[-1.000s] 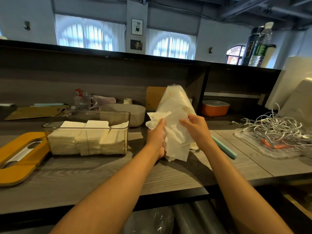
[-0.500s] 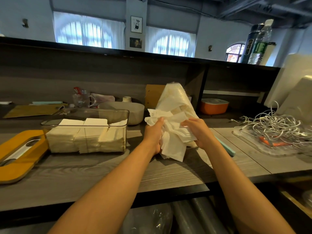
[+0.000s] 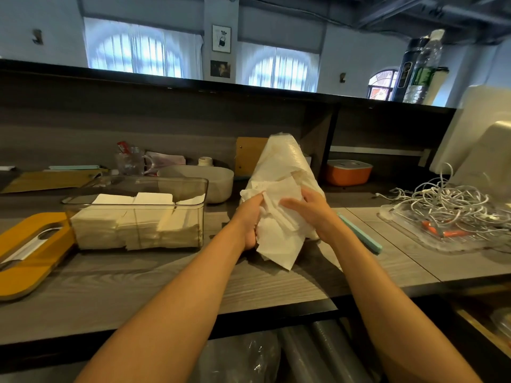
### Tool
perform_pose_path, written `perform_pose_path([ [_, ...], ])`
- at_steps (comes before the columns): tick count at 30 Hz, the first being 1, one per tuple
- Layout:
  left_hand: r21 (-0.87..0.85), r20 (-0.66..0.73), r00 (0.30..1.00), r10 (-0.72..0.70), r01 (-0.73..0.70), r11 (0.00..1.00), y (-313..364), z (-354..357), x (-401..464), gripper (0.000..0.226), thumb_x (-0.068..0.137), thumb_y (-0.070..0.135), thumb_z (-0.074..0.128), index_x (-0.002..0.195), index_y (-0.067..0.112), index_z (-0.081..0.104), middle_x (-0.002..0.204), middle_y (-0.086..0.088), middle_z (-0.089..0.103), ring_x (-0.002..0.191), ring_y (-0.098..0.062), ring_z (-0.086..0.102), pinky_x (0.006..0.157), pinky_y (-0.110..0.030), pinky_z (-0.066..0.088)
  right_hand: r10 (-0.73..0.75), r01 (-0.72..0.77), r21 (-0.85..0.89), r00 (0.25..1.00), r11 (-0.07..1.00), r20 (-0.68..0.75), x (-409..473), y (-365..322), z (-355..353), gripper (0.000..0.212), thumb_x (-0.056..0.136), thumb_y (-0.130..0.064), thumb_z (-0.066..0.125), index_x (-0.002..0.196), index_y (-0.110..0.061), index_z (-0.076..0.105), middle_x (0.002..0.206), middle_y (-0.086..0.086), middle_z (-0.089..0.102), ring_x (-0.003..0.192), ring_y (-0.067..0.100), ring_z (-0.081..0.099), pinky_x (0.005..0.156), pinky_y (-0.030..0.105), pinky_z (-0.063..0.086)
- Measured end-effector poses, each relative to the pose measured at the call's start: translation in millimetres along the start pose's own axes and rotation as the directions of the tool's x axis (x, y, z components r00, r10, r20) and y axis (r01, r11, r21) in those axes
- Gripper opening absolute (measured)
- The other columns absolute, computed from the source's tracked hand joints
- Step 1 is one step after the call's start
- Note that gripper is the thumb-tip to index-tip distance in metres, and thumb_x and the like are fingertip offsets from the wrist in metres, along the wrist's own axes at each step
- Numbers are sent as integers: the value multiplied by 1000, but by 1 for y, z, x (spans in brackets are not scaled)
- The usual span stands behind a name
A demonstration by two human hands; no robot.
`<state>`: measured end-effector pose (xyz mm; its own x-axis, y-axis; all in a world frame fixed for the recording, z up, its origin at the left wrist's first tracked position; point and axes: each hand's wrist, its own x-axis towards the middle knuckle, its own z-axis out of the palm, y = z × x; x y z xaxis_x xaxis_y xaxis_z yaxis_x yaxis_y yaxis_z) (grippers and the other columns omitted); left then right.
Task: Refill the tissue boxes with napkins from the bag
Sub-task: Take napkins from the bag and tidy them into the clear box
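Observation:
A clear plastic bag point(image 3: 284, 158) of white napkins stands upright at the middle of the counter. My left hand point(image 3: 250, 219) grips a loose bunch of napkins point(image 3: 279, 239) pulled out at the bag's lower front. My right hand point(image 3: 309, 210) lies over the same bunch from the right, fingers spread and blurred. Left of them sits a clear tissue box point(image 3: 135, 214), holding three stacks of folded napkins. Its yellow lid point(image 3: 30, 252) with an oval slot lies flat at the far left.
A grey bowl point(image 3: 201, 181) sits behind the tissue box, a glass cup point(image 3: 130, 163) further back. An orange container point(image 3: 347, 172) is under the shelf. A tray of white cables point(image 3: 448, 214) fills the right side. A teal strip point(image 3: 362, 236) lies by my right wrist.
The bunch of napkins has come lower and further out of the bag. My right hand has shifted from the bag's side onto the front of the bunch.

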<state>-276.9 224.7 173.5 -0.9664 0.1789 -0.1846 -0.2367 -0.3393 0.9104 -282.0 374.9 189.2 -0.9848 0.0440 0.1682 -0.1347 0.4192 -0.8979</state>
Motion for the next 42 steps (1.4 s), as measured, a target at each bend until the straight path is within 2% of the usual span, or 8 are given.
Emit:
perform_pose_path([
  [4,-91,126,992,7,4,996,1,-3,-1,43,96,49,52,128,22,61,120,-16,70,105,-33,67,90,-46,55,118,-118,45,993,992,-14,-1,2,2,50,82,-41,74,124,-17,60,117,2,62,109,24,59,99,46,48],
  [10,72,327,942,70,-99,993,-7,-2,-8,44,91,1,62,132,12,53,122,-15,66,110,-30,65,87,-40,57,17,34,198,968,980,-251,-2,6,-2,22,83,-26,76,98,-13,66,97,7,69,87,17,65,72,30,55],
  [18,27,239,968,81,-90,996,-11,5,-8,44,90,-3,63,130,11,55,111,-11,69,97,-25,68,71,-36,58,-27,106,229,947,968,-320,1,7,-2,26,86,-21,73,110,-13,66,99,2,68,88,15,64,68,26,52],
  [30,-168,-27,979,201,-203,965,-14,11,-3,35,91,-6,62,123,7,60,113,-11,67,94,-27,65,84,-45,53,-39,275,349,831,896,-554,-8,-1,-10,23,94,-26,63,116,-19,59,103,-4,61,92,12,61,79,31,55],
  [32,-184,-75,966,246,-256,949,-13,12,-2,29,91,-4,63,116,10,62,106,-5,67,90,-22,65,81,-40,55,47,256,496,854,829,-519,-10,-5,-14,18,94,-29,64,111,-24,59,104,-4,63,96,16,62,83,34,57],
  [35,-178,-97,950,297,-310,934,-11,14,-4,20,93,2,62,105,19,62,101,-3,65,95,-23,62,87,-41,54,97,114,644,955,756,-282,-11,-9,-5,11,95,-29,62,105,-25,60,112,6,64,103,22,63,88,41,56],
  [39,-278,-62,956,288,-294,914,-12,14,-6,33,94,10,58,127,14,61,110,-9,67,101,-25,64,85,-41,55,52,46,350,963,935,-264,-7,-2,21,15,94,-29,61,107,-22,58,106,2,60,103,21,58,87,40,51],
  [42,-370,-8,966,259,-243,897,-12,15,-7,34,96,29,56,129,19,60,110,-9,70,101,-26,67,80,-41,56,2,85,311,963,946,-271,-6,0,29,22,98,-28,57,119,-21,55,100,-5,58,95,14,55,79,32,45],
])
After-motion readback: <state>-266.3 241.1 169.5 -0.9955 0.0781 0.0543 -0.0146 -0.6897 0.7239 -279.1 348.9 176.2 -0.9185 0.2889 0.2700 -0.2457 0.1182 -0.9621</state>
